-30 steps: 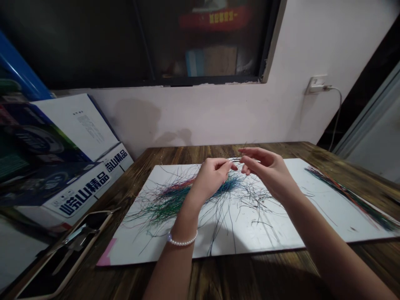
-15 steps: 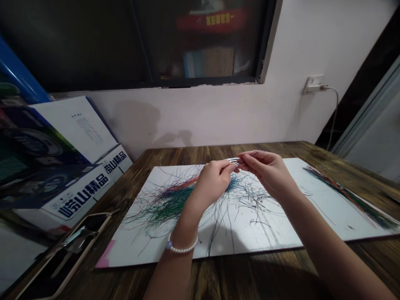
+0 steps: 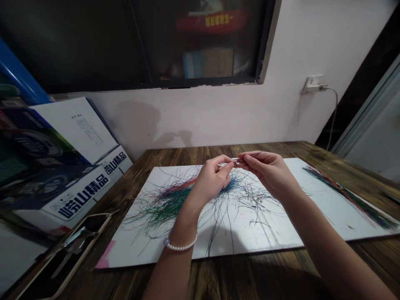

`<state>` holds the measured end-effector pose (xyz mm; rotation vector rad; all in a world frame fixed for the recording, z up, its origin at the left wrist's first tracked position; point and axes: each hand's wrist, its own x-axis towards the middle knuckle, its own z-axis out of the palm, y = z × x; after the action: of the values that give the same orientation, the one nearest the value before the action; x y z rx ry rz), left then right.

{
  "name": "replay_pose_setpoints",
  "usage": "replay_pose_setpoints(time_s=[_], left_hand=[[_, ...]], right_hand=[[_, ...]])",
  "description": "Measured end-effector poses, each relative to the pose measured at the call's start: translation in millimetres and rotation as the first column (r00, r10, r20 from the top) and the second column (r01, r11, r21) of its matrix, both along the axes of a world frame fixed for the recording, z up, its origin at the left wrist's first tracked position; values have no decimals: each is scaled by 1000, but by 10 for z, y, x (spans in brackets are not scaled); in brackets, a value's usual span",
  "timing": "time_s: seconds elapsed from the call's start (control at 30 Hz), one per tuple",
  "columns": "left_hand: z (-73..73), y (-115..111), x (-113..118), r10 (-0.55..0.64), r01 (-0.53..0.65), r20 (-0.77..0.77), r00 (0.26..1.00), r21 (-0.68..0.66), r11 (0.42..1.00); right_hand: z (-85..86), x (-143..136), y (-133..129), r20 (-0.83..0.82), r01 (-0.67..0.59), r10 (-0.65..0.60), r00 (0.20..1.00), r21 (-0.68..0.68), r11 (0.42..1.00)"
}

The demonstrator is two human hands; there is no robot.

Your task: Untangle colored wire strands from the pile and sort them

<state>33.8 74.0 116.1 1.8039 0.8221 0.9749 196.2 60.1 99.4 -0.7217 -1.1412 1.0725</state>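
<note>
One second ago the right hand [image 3: 268,166] had its thumb and fingers spread; now its grip has drawn together, thumb against fingers, clamped on thin strands [image 3: 236,160] above the 12 o'clock edge of the white board [image 3: 125,250]. Just beside it, at 9 o'clock, the left hand [image 3: 212,177] pinches these strands too, thumb and forefinger closed. On the board, the coloured pile [image 3: 170,204] lies toward 9 o'clock, the dark loose strands [image 3: 256,201] at about 5 o'clock from the fingertips, and the long bundle [image 3: 343,192] toward 3 o'clock.
</note>
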Motion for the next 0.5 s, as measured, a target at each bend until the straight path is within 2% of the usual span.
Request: replay_pose_setpoints(time_s=[0.2, 0.37, 0.5], left_hand=[[37, -22, -12, -41, 43, 33, 999, -54, 998], [68, -22, -81, -165, 171, 46, 985, -180, 969], [101, -18, -134, -193, 201, 55, 980, -230, 952]], right_hand=[[15, 44, 4, -35, -82, 81, 996, -9, 997], [35, 74, -12, -46, -204, 202, 978, -46, 978], [44, 51, -38, 10, -184, 184, 983, 5, 983]])
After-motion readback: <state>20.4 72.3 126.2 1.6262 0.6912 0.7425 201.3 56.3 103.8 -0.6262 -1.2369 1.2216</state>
